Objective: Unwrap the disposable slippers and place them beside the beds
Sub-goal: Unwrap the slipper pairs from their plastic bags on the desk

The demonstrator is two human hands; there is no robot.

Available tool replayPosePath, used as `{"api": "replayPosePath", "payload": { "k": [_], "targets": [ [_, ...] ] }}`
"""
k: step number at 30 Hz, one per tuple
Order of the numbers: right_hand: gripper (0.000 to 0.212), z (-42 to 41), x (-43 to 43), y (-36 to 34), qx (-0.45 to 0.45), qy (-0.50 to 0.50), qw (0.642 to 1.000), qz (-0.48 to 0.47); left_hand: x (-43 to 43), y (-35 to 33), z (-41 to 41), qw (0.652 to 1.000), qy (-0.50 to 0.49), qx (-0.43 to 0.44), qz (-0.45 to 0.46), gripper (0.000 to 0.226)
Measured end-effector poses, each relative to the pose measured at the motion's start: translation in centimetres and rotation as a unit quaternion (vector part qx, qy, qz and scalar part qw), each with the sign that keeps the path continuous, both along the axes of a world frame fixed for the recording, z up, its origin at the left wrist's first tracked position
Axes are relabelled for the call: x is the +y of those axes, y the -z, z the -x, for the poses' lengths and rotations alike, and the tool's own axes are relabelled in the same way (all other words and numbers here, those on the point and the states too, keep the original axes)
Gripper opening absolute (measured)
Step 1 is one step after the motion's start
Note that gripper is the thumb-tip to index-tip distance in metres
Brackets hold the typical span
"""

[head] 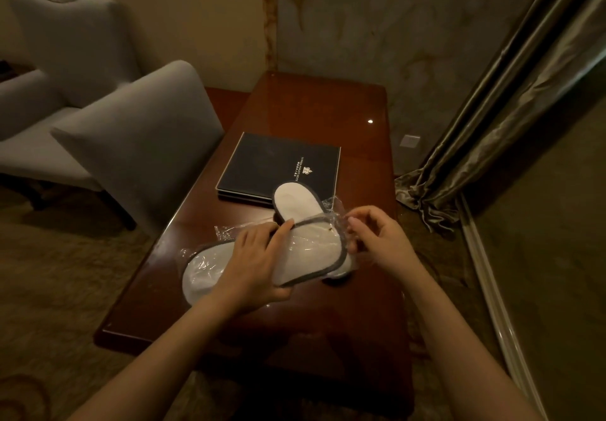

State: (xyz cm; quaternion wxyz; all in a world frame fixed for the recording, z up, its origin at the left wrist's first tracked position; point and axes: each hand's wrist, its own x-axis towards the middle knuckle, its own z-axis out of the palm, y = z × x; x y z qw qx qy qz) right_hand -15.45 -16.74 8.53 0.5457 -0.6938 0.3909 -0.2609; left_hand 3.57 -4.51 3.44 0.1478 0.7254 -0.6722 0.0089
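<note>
A white disposable slipper pair with grey trim, still in clear plastic wrap [306,250], lies across the middle of a dark wooden table [314,102]. My left hand [255,260] grips its middle from above. My right hand [373,240] pinches the crinkled plastic at the pack's right end. A second white slipper with grey trim [295,202] lies unwrapped just behind, its heel resting on a dark folder. Loose plastic film [226,228] sticks out to the left of my left hand.
A dark hotel folder [278,165] with a small logo lies on the table behind the slippers. Two grey upholstered chairs [141,132] stand to the left. Heavy curtains [492,125] hang at the right, beside a marbled wall with a socket [410,141]. Patterned carpet covers the floor.
</note>
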Motion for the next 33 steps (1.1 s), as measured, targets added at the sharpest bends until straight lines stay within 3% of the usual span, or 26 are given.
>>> {"api": "replayPosePath", "payload": {
  "k": [5,10,17,22,28,30,33],
  "targets": [
    [0.016,-0.6,-0.6,-0.9,0.109,-0.103,0.988,0.046,0.3,-0.4,0.3,1.0,0.008,-0.004,0.004,0.109],
    [0.017,-0.9,-1.2,-2.1,0.079,-0.165,0.983,0.012,0.4,-0.7,0.2,1.0,0.013,-0.025,-0.001,0.109],
    [0.032,-1.4,-1.8,-1.2,0.141,-0.27,0.952,0.031,0.3,-0.6,0.9,0.998,0.033,-0.061,0.009,0.11],
    [0.032,-2.8,-1.7,-0.4,0.133,-0.249,0.955,0.092,-0.2,0.0,1.5,0.999,0.034,-0.029,-0.01,0.114],
    [0.015,-0.8,-3.9,-0.9,0.145,-0.208,0.965,0.061,-0.2,0.5,-1.5,0.997,0.025,-0.057,-0.045,0.121],
    [0.015,-1.1,-4.3,-1.0,0.197,-0.249,0.946,0.067,-0.5,0.7,-1.5,0.995,0.04,-0.079,-0.048,0.12],
    [0.023,-2.6,-4.5,-0.8,0.328,-0.335,0.877,0.103,-1.0,1.2,-0.9,0.99,0.07,-0.117,-0.043,0.119]
  ]
}}
